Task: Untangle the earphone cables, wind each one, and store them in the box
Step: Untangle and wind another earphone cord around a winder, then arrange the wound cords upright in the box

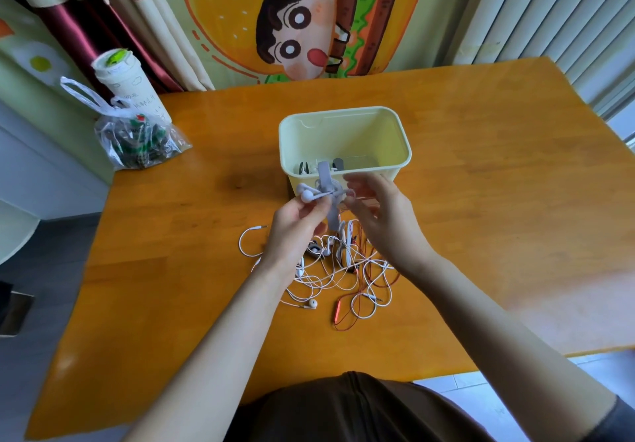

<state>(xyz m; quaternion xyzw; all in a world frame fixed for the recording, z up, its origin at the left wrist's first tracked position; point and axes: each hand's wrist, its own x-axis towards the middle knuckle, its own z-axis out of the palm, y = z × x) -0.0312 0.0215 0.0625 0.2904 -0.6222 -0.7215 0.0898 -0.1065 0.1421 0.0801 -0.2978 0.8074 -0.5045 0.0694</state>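
A pale yellow box [347, 125] stands open on the wooden table [220, 270], with a few wound items lying at its bottom. Just in front of it, above the table, my left hand [295, 227] grips a wound white earphone [311, 195] with a grey strap [328, 187] across the bundle. My right hand [376, 215] pinches the bundle's right side with thumb and fingertips. Under both hands lies a tangle of white cables [330, 275], and a red cable [357, 299] lies mixed in at its right.
A clear plastic bag [137, 139] of dark items sits at the table's far left corner, a white cup with a green lid [123, 77] behind it. Curtains and a cartoon hanging back the table. The table edge runs close to my body.
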